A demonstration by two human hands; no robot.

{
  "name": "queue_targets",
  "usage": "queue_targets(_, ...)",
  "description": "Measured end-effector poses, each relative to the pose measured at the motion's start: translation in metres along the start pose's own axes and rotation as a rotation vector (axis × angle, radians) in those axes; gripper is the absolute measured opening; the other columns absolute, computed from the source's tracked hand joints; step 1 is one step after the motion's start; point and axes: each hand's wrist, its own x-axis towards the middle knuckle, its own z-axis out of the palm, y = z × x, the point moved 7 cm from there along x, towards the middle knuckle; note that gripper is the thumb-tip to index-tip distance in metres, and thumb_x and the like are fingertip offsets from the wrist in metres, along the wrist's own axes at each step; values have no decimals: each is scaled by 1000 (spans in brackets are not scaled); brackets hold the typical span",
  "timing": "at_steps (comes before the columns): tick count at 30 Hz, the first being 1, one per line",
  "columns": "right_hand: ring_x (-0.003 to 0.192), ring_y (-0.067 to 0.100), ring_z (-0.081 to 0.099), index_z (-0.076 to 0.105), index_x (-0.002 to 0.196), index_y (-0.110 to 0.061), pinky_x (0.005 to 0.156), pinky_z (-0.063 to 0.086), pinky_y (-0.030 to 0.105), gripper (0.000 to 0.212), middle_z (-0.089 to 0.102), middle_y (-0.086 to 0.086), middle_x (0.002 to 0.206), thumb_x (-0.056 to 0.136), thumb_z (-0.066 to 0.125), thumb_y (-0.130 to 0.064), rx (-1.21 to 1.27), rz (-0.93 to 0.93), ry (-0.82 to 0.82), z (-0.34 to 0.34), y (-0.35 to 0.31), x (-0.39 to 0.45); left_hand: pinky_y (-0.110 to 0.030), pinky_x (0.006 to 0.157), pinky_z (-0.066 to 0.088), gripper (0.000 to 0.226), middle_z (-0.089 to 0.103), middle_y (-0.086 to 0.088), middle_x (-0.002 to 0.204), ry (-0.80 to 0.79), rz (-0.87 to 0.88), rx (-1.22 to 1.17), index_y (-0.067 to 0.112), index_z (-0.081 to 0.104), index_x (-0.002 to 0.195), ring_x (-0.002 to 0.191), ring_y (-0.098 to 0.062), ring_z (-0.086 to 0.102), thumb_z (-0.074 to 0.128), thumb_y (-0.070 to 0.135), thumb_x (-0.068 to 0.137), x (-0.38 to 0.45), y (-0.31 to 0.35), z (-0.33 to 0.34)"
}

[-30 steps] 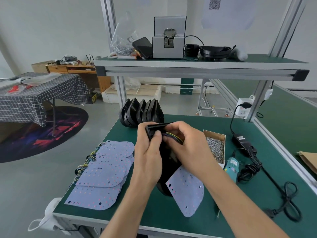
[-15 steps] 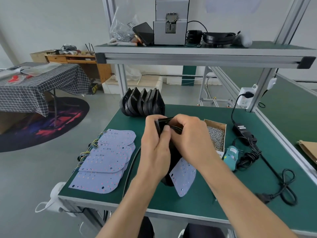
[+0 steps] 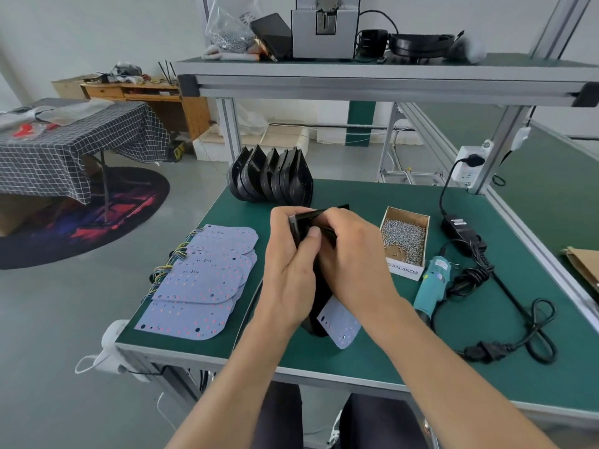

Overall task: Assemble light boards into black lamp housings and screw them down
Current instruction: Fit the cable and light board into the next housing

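Note:
A black lamp housing (image 3: pixel 319 218) stands on edge above the green bench, gripped between both hands. My left hand (image 3: pixel 291 270) wraps its left side with the thumb on its inner face. My right hand (image 3: pixel 353 264) curls over its right side, fingers tucked inside near the top. A pale purple light board (image 3: pixel 340 324) hangs out below the housing, partly hidden by my right wrist. More light boards (image 3: pixel 201 280) with coloured wires lie stacked at the left. Spare black housings (image 3: pixel 272 176) stand in a row at the back.
An open cardboard box of screws (image 3: pixel 405 236) sits right of my hands. A teal electric screwdriver (image 3: pixel 432 286) lies beside it, with a black power adapter (image 3: pixel 460 226) and coiled cable (image 3: pixel 518 335). The overhead shelf (image 3: pixel 372 81) carries a grey screw feeder.
The yellow wires seen a second ago at the housing's top are now hidden under my right hand. My head has tilted down; both hands keep their grip.

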Motion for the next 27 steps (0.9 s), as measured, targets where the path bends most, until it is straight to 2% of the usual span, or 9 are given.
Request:
queue_targets(3,92,7,69,79,108,-20,83,52,24,15,77,-9,100,99,67,-17,175,15,-106,-3,4,-1,-29,89,49,17,67,10,98,17,3,-6,12,55,112,96,-13,62,49,16,97,2,-2,-7)
queue_targets(5,97,3,71,80,112,-21,87,55,24,18,78,-12,103,99,69,-15,237,54,-144,-6,10,0,-27,88,49,17,66,13,97,18,7,-8,12,54,113,94,-11,61,49,17,97,2,0,-7)
queue_targets(7,94,2,71,80,107,-19,86,56,27,13,78,-13,98,96,73,-16,214,102,-78,-11,17,2,-26,87,49,17,65,13,96,10,1,-28,13,55,113,94,-10,61,49,17,97,0,1,-2)
queue_targets(9,87,1,70,78,99,-22,80,54,23,7,77,-16,91,93,78,-24,163,128,22,-17,20,2,-23,86,48,17,66,12,96,22,1,-59,13,55,112,94,-9,61,49,17,97,0,3,1)
queue_targets(12,78,11,67,75,93,-20,73,51,32,9,74,-10,84,95,74,-28,35,43,80,-19,14,0,-21,86,48,15,66,13,96,31,13,-61,14,55,111,93,-8,61,49,17,97,2,6,2)
queue_targets(16,78,21,65,74,95,-14,70,50,40,9,73,-1,86,98,68,-20,1,-58,98,-16,5,-7,-27,85,48,15,64,13,94,28,4,-46,14,54,110,91,-10,59,49,18,96,1,6,4)
queue_targets(23,75,32,60,67,88,-9,60,50,47,18,64,4,83,96,55,-18,-191,-169,-36,-3,-1,-9,-27,87,49,16,65,9,96,-7,0,-22,7,55,110,92,-11,60,48,15,97,-8,-1,4)
queue_targets(25,77,31,61,71,96,-12,62,50,46,17,65,1,88,98,55,-19,-202,-186,-62,-1,-3,-10,-23,86,48,17,66,10,95,12,-2,-38,5,55,109,91,-9,60,48,14,97,-7,-2,1)
queue_targets(27,77,29,58,72,113,-18,64,47,43,18,59,-3,91,101,58,-19,-186,-214,-103,0,-4,-16,-20,85,47,17,65,10,93,42,-13,-72,3,55,109,90,-7,59,48,12,97,-3,-3,-4)
